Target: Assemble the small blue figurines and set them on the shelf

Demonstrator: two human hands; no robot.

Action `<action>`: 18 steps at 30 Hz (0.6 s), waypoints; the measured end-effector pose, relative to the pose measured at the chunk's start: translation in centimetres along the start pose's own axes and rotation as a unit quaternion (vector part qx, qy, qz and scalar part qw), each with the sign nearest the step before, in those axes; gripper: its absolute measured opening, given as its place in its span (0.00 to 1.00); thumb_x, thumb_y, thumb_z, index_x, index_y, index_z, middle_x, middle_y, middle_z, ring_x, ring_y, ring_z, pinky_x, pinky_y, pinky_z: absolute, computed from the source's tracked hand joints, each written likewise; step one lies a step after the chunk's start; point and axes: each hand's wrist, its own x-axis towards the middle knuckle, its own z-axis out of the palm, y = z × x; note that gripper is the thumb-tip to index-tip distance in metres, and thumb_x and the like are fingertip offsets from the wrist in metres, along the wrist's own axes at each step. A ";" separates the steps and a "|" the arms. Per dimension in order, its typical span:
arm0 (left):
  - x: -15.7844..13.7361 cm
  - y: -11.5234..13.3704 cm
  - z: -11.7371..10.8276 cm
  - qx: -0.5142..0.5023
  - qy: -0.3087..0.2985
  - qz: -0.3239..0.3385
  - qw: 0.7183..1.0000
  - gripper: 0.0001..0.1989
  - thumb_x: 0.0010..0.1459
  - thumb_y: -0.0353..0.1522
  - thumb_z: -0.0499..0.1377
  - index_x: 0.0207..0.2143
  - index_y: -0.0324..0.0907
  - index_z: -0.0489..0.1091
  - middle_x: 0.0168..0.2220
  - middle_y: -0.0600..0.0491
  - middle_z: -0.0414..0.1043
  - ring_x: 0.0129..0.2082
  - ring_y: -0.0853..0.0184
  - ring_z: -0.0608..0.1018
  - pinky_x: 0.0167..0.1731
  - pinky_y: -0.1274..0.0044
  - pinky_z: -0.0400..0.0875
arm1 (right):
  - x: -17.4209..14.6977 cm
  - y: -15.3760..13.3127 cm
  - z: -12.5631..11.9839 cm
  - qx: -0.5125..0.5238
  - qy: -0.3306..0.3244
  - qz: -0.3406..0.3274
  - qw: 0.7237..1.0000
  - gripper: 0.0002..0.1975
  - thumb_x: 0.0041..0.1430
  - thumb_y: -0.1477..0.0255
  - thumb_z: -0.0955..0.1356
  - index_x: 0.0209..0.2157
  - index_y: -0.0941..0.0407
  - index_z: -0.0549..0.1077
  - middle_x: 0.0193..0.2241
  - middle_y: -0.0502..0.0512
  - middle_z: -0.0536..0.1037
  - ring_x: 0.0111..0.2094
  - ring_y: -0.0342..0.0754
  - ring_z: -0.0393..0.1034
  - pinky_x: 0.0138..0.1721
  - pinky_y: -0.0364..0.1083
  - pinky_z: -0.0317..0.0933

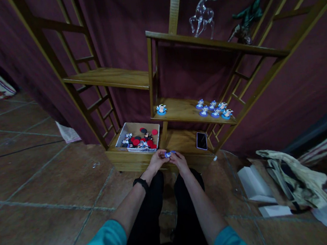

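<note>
Between my two hands is a small purple-and-white figurine [169,153], held just in front of the lowest shelf. My left hand [157,159] pinches one end of it, and the fingers of my right hand [178,160] close on the other end. Left of my hands sits an open cardboard box [122,137] with figurine parts and round red and black bases jumbled inside. On the shelf above, a figurine on a blue base [161,109] stands alone at the left. Several more figurines [205,111] on purple and blue bases stand grouped at the right.
A dark-screened phone [201,141] lies on the lowest shelf [180,142]. Higher up stand a clear deer ornament [203,15] and a dark green statue [246,22]. White boxes [255,184] and a cream cloth bag [296,174] lie on the floor to the right.
</note>
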 end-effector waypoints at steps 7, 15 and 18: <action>0.2 0.0 -0.4 -0.105 -0.014 -0.094 0.990 0.22 0.39 0.29 0.68 0.40 0.36 0.70 0.36 0.47 0.74 0.34 0.67 0.76 0.38 0.74 0.70 | 0.5 0.1 -0.2 0.002 0.016 0.002 1.000 0.21 0.44 0.56 0.70 0.35 0.59 0.75 0.29 0.57 0.79 0.27 0.44 0.72 0.27 0.42 0.66; 0.1 0.5 -0.1 -0.107 -0.051 -0.128 0.985 0.16 0.47 0.34 0.65 0.38 0.36 0.72 0.37 0.44 0.76 0.36 0.65 0.77 0.41 0.73 0.70 | 0.4 -0.1 -0.1 -0.024 0.037 -0.010 0.999 0.22 0.43 0.57 0.70 0.36 0.58 0.75 0.26 0.54 0.78 0.25 0.42 0.70 0.25 0.39 0.63; 0.0 0.6 -0.1 -0.109 -0.054 -0.136 0.983 0.13 0.48 0.33 0.64 0.37 0.35 0.73 0.36 0.44 0.76 0.35 0.65 0.77 0.40 0.73 0.70 | 0.3 -0.2 -0.1 -0.026 0.039 -0.009 0.999 0.23 0.42 0.56 0.70 0.37 0.58 0.75 0.28 0.54 0.79 0.28 0.44 0.71 0.28 0.41 0.64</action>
